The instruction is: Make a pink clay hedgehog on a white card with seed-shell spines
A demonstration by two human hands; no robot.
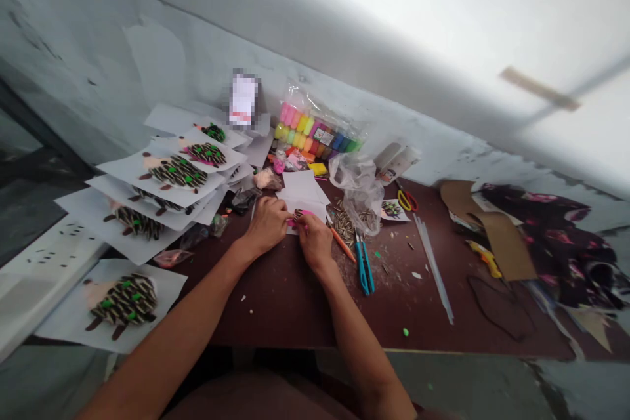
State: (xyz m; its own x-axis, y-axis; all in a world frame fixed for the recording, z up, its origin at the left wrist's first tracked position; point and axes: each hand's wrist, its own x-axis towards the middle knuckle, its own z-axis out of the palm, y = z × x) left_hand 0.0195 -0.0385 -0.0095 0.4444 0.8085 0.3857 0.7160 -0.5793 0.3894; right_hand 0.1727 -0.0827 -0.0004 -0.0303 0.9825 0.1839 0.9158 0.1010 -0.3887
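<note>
My left hand (268, 226) rests with curled fingers on the edge of a small white paper (314, 208) at the middle of the table. Pink clay (306, 212) with dark striped seeds shows on this paper, partly hidden by my fingers. My right hand (315, 241) bends over the clay from the other side, fingertips pinched together; what lies between them is too small to make out. A pile of striped sunflower seeds (343, 222) lies to the right of my right hand, with an orange pen-like tool (343, 245) beside it.
Teal-handled scissors (365, 268) and clear sticks (434, 269) lie to the right, near a yellow glue gun (486, 258). Stacked seed-hedgehog pictures (170, 172) fill the left. Behind are a coloured clay pack (315, 131), a plastic bag (361, 197) and a propped phone (243, 98).
</note>
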